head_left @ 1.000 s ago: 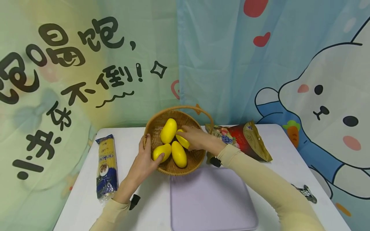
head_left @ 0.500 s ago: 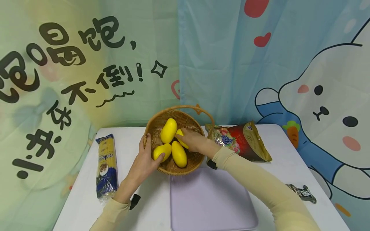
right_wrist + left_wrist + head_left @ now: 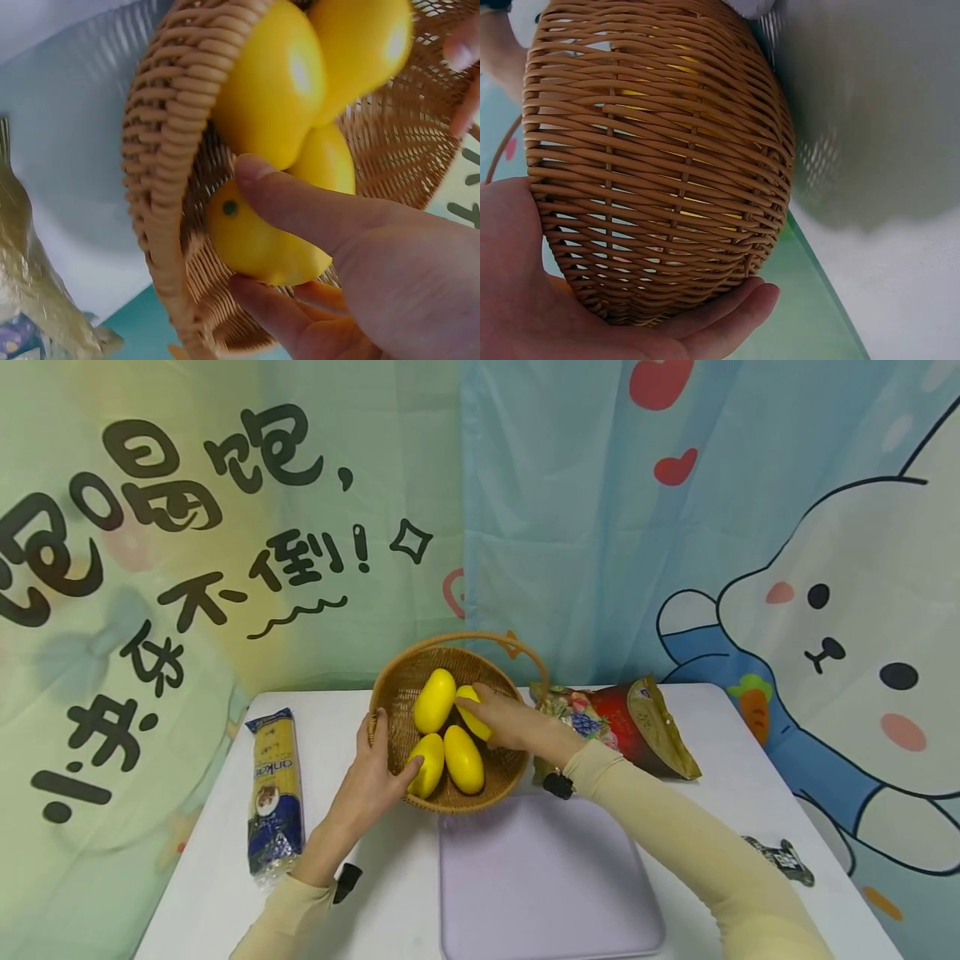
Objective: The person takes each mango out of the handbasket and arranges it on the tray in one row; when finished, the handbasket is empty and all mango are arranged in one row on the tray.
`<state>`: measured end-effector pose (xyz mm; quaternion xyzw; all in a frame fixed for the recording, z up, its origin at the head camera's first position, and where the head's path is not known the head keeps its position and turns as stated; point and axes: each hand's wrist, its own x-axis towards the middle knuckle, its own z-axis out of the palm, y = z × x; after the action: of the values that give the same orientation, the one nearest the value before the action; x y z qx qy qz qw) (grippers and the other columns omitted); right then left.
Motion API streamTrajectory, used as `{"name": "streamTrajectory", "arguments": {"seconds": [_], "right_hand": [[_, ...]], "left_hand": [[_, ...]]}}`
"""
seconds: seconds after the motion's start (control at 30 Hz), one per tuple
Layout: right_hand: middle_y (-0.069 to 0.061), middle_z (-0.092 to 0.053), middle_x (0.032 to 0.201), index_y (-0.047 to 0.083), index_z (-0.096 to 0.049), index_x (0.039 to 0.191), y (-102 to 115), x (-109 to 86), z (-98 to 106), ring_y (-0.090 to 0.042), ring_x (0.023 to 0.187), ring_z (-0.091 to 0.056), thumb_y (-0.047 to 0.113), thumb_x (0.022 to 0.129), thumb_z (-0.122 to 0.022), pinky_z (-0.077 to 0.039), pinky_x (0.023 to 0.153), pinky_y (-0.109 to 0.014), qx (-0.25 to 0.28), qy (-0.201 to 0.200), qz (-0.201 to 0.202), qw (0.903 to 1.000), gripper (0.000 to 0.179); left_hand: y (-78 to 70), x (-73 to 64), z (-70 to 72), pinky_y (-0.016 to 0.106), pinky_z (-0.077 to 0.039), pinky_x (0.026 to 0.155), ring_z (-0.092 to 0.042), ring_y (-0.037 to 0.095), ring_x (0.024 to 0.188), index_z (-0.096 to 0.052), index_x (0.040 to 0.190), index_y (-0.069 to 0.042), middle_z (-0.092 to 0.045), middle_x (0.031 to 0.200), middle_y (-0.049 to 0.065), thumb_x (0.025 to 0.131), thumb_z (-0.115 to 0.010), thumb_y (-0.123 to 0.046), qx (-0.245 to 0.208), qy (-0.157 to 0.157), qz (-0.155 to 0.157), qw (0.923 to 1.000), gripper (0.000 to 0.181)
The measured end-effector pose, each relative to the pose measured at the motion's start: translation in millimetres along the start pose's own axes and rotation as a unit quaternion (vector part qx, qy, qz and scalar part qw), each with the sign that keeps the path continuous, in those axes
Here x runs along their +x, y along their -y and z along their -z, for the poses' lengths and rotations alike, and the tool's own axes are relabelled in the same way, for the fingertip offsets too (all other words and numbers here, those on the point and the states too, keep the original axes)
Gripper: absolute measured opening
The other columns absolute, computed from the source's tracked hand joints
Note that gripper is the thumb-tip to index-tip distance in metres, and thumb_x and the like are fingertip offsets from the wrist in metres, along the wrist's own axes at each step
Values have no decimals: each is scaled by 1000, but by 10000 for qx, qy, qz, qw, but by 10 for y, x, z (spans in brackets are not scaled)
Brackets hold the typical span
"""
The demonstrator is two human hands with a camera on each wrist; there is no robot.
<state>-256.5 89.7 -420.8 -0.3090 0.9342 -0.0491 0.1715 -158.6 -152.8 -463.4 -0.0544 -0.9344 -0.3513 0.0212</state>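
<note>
A woven wicker basket with a hoop handle leans toward the head camera and holds several yellow mangoes. My left hand grips its left side, thumb over the rim near the lower-left mango. In the left wrist view, the fingers of that hand support the basket's outer wall. Reaching in from the right, my right hand holds the rightmost mango between thumb and fingers, partly covering it. Beside it lie the upper mango and the lower middle mango.
A pale purple tray lies on the white table in front of the basket. To the left is a blue and yellow packet. A red and gold bag stands behind my right arm, and a small dark wrapper lies far right.
The lower-left mango has turned more upright and shifted slightly right inside the basket. My right hand still holds its mango, shifted slightly. The left hand keeps its grip on the basket.
</note>
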Motion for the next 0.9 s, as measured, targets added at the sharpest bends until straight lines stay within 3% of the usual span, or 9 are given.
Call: {"name": "streamTrajectory", "arguments": {"seconds": [0.17,0.27,0.4,0.57,0.77,0.9], "right_hand": [[-24,-9,168,20,-22,164,-9,-111,102,-32,113,-66,12,92,-75,-57,75,-30,60,-402,219,9989,89],[-26,-11,167,18,-23,163,1,-189,167,-33,105,-69,15,92,-76,-59,77,-31,218,-746,384,9962,88],[-26,-14,166,17,-25,162,-8,-291,215,-40,128,-59,19,92,-76,-57,95,-43,630,-1209,670,9884,87],[-22,-16,167,20,-25,162,-20,-434,207,-39,149,-35,25,92,-76,-46,110,-51,1233,-1633,924,9745,87],[-17,-21,166,22,-27,161,53,-636,120,-34,143,-43,28,91,-77,-53,103,-43,2032,-1866,1049,9555,86],[-11,-24,165,22,-30,161,129,-782,36,-29,139,-48,23,90,-80,-55,101,-36,2700,-1980,1153,9352,87]], "left_hand": [[4,-2,10,54,-58,86,-66,51,108,-4,163,-4,0,166,30,96,-66,-46,-59,44,16,10000,100],[4,-4,13,54,-57,90,-65,51,111,-4,163,-3,0,166,31,96,-65,-46,-91,49,-10,9999,100],[13,-4,12,55,-57,91,-63,51,114,-4,163,-3,0,166,30,97,-65,-45,-119,50,-31,9999,100],[28,5,14,55,-57,91,-63,51,115,-4,163,-3,0,166,31,97,-65,-45,-120,19,-59,9999,100],[41,13,14,56,-54,96,-58,52,123,-3,163,-3,1,166,30,97,-65,-45,-111,73,-32,9999,100],[49,20,15,57,-54,95,-58,52,122,-3,163,-2,0,166,31,97,-65,-44,-94,57,-36,9999,100]]}}
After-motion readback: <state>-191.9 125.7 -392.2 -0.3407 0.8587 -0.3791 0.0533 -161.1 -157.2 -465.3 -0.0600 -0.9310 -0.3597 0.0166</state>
